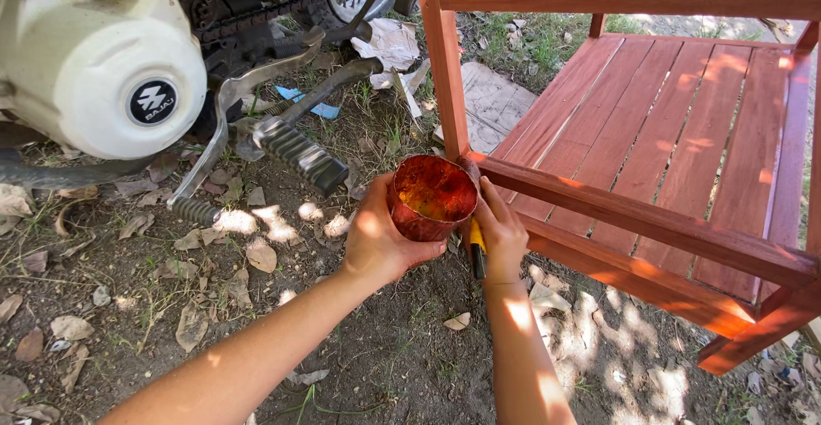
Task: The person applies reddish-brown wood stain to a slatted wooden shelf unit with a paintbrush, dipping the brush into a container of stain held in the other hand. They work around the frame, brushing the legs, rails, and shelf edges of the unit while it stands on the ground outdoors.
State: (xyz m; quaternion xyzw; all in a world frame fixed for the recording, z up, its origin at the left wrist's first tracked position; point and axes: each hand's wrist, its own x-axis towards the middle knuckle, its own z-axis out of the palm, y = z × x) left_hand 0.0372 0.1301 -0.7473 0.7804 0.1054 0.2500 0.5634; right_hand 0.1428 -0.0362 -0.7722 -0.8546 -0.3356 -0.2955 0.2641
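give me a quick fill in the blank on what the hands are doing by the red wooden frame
1. The left hand holds a small ____ of reddish-orange stain.
2. The right hand grips a yellow-handled tool beside the frame's ____ post.
3. The red wooden frame has a floor of ____.
4. The motorcycle engine sits to the ____ of the hands.

Missing words: can; corner; slats; left
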